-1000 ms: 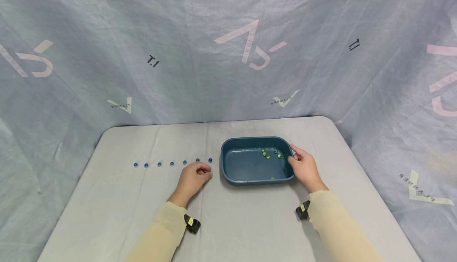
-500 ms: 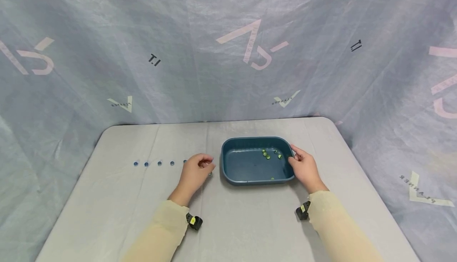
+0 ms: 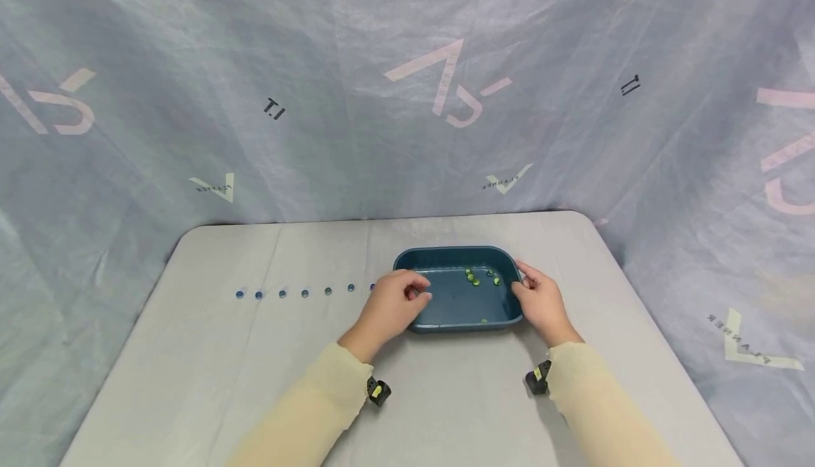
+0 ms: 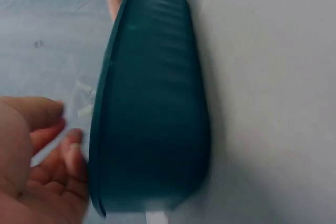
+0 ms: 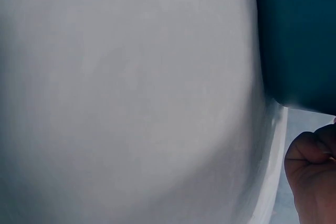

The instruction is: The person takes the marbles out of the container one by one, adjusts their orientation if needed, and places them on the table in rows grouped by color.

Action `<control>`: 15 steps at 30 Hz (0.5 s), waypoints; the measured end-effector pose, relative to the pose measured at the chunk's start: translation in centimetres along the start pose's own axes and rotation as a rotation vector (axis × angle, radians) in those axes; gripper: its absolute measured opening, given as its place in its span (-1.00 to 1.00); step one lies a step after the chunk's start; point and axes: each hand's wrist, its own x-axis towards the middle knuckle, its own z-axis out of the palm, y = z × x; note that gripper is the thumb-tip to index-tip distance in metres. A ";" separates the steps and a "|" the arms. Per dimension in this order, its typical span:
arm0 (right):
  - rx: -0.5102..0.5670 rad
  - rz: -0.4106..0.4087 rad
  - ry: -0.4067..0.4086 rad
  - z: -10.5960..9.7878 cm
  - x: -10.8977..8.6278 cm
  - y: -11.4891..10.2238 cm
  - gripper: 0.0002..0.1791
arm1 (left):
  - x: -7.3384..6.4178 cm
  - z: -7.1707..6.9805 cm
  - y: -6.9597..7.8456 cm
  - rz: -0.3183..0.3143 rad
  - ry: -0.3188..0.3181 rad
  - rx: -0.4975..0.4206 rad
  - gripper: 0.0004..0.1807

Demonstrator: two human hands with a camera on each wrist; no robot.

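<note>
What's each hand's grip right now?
Left hand: curled above the tray; can't tell whether it holds anything.
Right hand: closed, holding the tray at its right end.

The left hand (image 3: 391, 303) has moved rightward from beside the teal tray (image 3: 448, 303) to over its left end

The word "PLANNER" appears mirror-reversed on the grey-blue cloth backdrop (image 3: 356, 156), crossing pale V-shaped marks (image 3: 230, 185) at left and center and an angular pale mark (image 3: 733, 329) at lower right. Higher up, black letters (image 3: 274, 108) "T" and "I", dotted between, appear twice; small lettering on pink figures (image 3: 449, 67) is too faint to read.
</note>
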 end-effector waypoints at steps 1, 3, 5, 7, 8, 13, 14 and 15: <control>-0.002 -0.001 0.001 0.0 0.0 0.0 -0.42 | 0.3 0.2 0.3 -0.001 -0.035 0.026 -0.85; -0.002 -0.003 0.002 0.0 0.1 0.0 -0.42 | 1.1 0.7 0.6 -0.008 -0.098 0.081 -0.83; -0.002 -0.003 0.001 0.0 0.1 0.0 -0.42 | 1.8 1.3 0.9 -0.013 -0.148 0.113 -0.81; -0.002 0.000 -0.002 0.0 0.1 -0.1 -0.42 | 2.4 1.7 1.2 -0.025 -0.194 0.115 -0.81; 0.001 0.003 -0.004 0.0 0.1 -0.1 -0.42 | 2.6 1.9 1.3 -0.028 -0.215 0.108 -0.80; 0.004 0.007 -0.005 0.0 0.1 -0.1 -0.42 | 3.8 3.1 2.0 -0.046 -0.307 0.031 -0.77; 0.005 0.006 -0.004 0.0 0.0 -0.1 -0.42 | 4.1 3.4 2.1 -0.045 -0.321 0.026 -0.77; 0.007 0.005 -0.003 -0.1 0.0 -0.1 -0.42 | 4.3 3.7 2.2 -0.042 -0.333 0.030 -0.76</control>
